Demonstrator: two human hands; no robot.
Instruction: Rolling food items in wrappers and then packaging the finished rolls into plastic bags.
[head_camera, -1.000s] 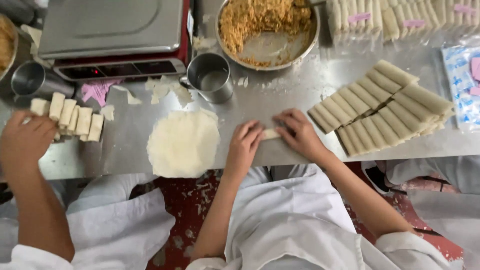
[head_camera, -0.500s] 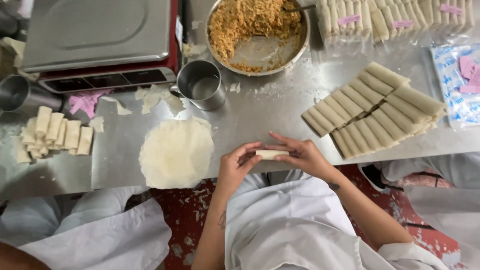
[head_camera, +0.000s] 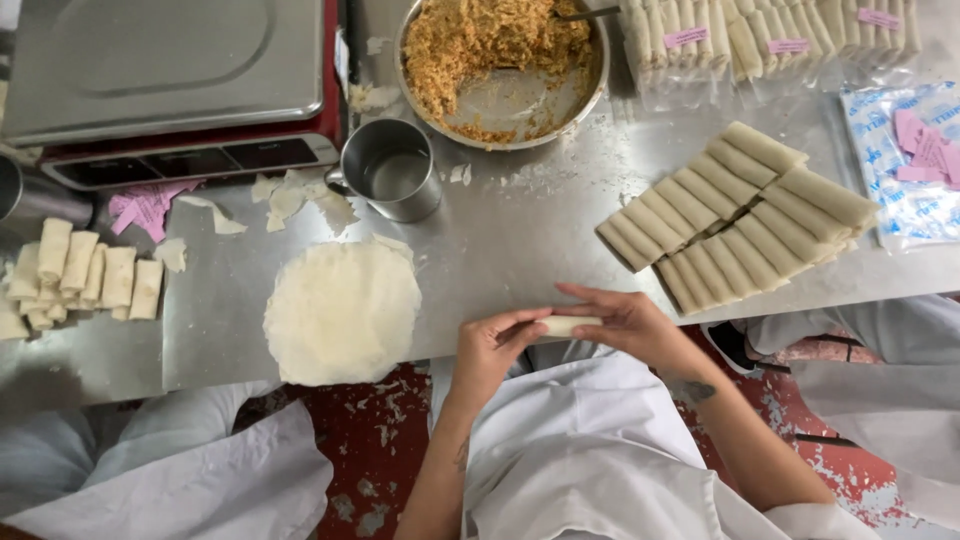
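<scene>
A small pale rolled spring roll (head_camera: 566, 325) is held between both my hands just over the front edge of the steel table (head_camera: 520, 240). My left hand (head_camera: 490, 350) pinches its left end with the fingertips. My right hand (head_camera: 625, 325) grips its right end, fingers stretched along it. A stack of round pale wrappers (head_camera: 342, 310) lies on the table to the left of my hands. Finished rolls (head_camera: 735, 215) sit in overlapping rows to the right.
A steel bowl of orange-brown filling (head_camera: 500, 60) and a steel cup of liquid (head_camera: 390, 170) stand behind. A scale (head_camera: 170, 80) is at the back left, short rolls (head_camera: 85, 280) at far left, packed rolls (head_camera: 760, 40) and bags (head_camera: 910, 165) at right.
My hands lifted the roll off the table and drew it toward the front edge. The other person's hand at the left left the view. The view shifted slightly.
</scene>
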